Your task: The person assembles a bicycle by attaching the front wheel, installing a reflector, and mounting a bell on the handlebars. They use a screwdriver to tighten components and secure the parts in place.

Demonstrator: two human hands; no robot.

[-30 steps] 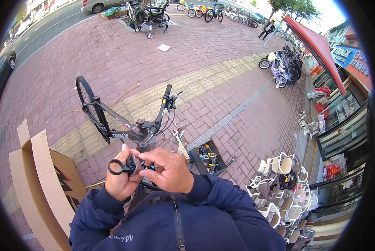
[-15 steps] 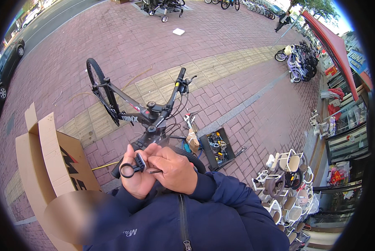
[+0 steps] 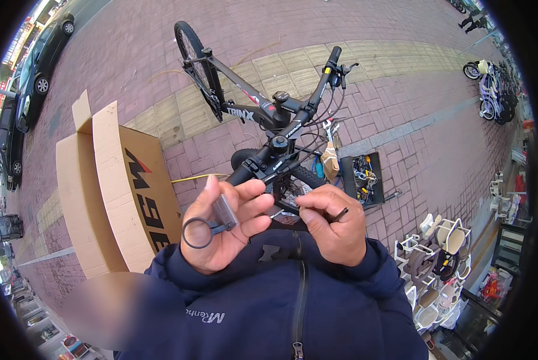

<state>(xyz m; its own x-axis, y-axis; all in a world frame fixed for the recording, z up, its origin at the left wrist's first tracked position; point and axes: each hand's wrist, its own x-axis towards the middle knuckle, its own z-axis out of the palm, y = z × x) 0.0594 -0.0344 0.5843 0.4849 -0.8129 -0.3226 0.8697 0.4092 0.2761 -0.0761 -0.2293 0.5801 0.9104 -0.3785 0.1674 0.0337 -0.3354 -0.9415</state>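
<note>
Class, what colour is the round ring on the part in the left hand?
Black; the ring shows best in the head view.

Bicycle (image 3: 245, 113), carton (image 3: 110, 192), toolbox (image 3: 348, 177) on paving (image 3: 425, 156)

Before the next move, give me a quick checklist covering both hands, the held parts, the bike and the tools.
1. Black plastic ring clamp with clear rectangular block supported: ok, resting in the left hand.
2. Left hand's fingers wrapped firmly around it: not ok, loosely spread.
3. Thin dark rod gripped: ok, pinched in the right hand.
4. Black bicycle steadied: cannot tell, its support is unclear.
5. Dark rectangular toolbox open: ok, tools visible inside.
</note>
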